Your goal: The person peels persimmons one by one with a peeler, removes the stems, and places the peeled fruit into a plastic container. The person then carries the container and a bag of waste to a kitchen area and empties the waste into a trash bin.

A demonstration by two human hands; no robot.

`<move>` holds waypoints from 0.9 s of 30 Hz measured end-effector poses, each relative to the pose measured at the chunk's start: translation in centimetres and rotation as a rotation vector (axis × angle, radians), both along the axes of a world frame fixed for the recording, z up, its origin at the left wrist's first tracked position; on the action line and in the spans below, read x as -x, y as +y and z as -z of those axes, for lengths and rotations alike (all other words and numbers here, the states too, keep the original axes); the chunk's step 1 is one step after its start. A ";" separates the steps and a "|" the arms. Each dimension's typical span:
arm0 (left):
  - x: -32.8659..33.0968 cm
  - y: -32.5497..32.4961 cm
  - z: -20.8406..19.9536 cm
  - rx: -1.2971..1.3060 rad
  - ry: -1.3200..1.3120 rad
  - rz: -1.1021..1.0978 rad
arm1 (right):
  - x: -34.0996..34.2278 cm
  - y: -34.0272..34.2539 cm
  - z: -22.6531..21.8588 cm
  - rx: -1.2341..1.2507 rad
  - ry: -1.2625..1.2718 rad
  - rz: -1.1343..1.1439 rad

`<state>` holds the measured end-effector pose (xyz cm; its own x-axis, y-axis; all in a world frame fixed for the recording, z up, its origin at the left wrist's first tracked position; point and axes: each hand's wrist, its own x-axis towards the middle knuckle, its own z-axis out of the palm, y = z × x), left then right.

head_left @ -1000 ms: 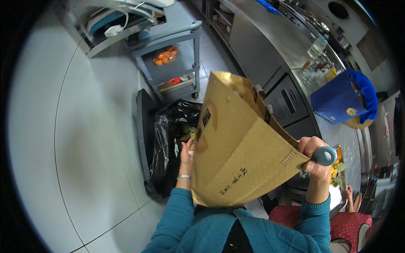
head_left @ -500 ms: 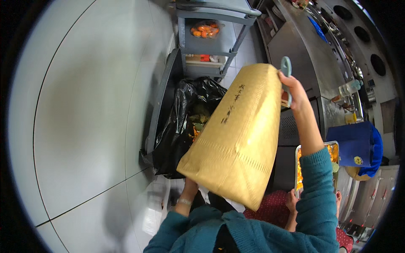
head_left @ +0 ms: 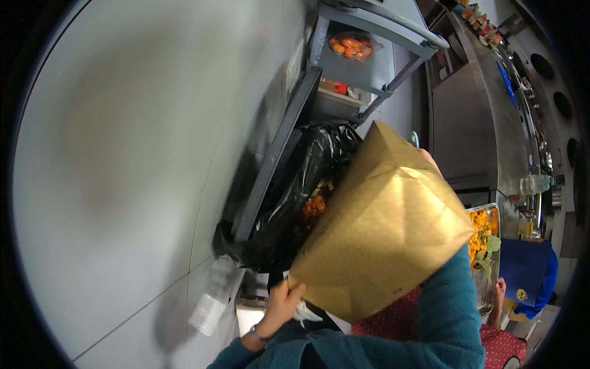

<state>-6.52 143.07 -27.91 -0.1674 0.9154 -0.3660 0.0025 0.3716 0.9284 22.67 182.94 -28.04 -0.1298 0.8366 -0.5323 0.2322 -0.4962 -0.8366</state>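
A large gold bag (head_left: 381, 227) is tilted over a bin lined with a black plastic bag (head_left: 332, 141), its base turned up toward me. My left hand (head_left: 283, 304) pinches the bag's near lower corner. Beside that hand hangs a crumpled white thing (head_left: 305, 313). My right hand (head_left: 428, 158) grips the far side of the gold bag, mostly hidden behind it. Next to its fingers a pale blue-green handle (head_left: 415, 139) shows; I cannot tell what it belongs to. Orange scraps (head_left: 314, 206) lie in the bin. The gold bag's mouth is hidden.
A grey trolley (head_left: 362, 67) with bagged orange fruit (head_left: 351, 46) stands beyond the bin. At right, another person's hand (head_left: 499, 289) is by a metal tray (head_left: 485, 295) of orange pieces. A steel counter (head_left: 491, 117) runs along the right; a white wall (head_left: 123, 154) fills the left.
The gold bag has tipped further, bringing its base up. My left hand has come into view at its near corner, and my right hand is now mostly behind it. More orange scraps show in the bin.
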 end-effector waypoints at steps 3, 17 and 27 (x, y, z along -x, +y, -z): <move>0.0 0.8 -0.3 0.087 -0.016 0.024 | 0.6 -0.2 -0.6 -0.020 -0.041 -0.049; -1.0 -3.1 3.3 0.272 0.105 0.301 | 0.8 -3.8 -5.4 0.000 -0.266 -0.214; 4.6 6.9 -9.9 -0.464 0.417 0.141 | -2.2 -17.9 -12.0 -0.196 0.145 -0.327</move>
